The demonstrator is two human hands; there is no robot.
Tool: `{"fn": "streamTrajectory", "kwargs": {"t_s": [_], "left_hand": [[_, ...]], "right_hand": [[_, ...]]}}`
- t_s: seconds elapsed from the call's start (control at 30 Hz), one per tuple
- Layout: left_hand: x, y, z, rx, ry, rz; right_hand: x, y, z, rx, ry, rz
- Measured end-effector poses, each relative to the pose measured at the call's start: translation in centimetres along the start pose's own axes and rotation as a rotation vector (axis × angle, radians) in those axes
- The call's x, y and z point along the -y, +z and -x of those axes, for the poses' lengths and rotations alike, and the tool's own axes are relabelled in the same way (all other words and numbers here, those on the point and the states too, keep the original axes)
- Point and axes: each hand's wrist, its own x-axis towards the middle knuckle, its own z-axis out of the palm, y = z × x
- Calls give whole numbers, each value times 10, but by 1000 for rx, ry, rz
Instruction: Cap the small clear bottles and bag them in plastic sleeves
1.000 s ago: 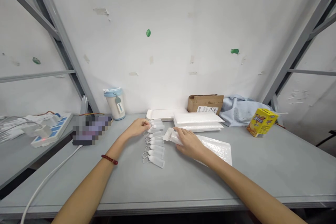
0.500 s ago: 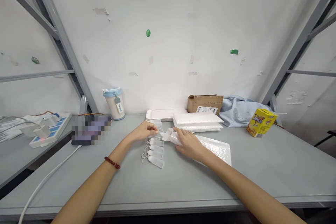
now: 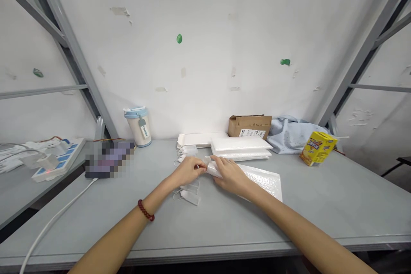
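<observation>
My right hand (image 3: 231, 175) lies over a white bubble mailer (image 3: 268, 183), thumb and fingers gripping it near its narrow mouth. At that mouth my left hand (image 3: 190, 170) is closed in a pinch, its fingertips touching the edge. What sits between those fingertips is hidden. Beneath and beside the left hand runs a row of small white tube-like pieces (image 3: 190, 197) with thin cord loops, partly covered by the hand. More of the white looped pieces (image 3: 188, 151) lie just behind it.
Behind my hands lie stacked white bubble mailers (image 3: 240, 144) and a long white packet (image 3: 199, 139). A cardboard box (image 3: 248, 126), grey-blue cloth (image 3: 290, 135) and yellow drink carton (image 3: 317, 149) stand to the right. Leftward are a lidded cup (image 3: 138, 128), a blurred phone (image 3: 111, 160) and a power strip (image 3: 61, 160).
My left hand has moved right and slightly toward me, up to the mailer's mouth. A white looped piece seen at its fingertips earlier is now hidden. My right hand keeps its grip.
</observation>
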Motion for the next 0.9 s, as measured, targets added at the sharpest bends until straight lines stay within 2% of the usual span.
{"fn": "streamTrajectory", "kwargs": {"t_s": [0.17, 0.27, 0.37, 0.47, 0.6, 0.7, 0.9], "left_hand": [[-2, 5, 1, -3, 99, -29], [0, 2, 0, 2, 100, -16], [10, -9, -4, -95, -11, 15], [31, -25, -8, -286, -175, -13], [59, -43, -10, -415, -306, -43], [71, -49, -8, -439, -356, -36], [76, -46, -6, -400, -380, -12]], "right_hand": [[1, -2, 1, 8, 3, 3], [2, -4, 1, 16, 14, 2], [3, -4, 1, 21, 15, 5], [2, -4, 1, 23, 14, 9], [2, -4, 1, 29, 20, 11], [2, -5, 1, 27, 10, 9], [3, -6, 1, 37, 16, 14]]}}
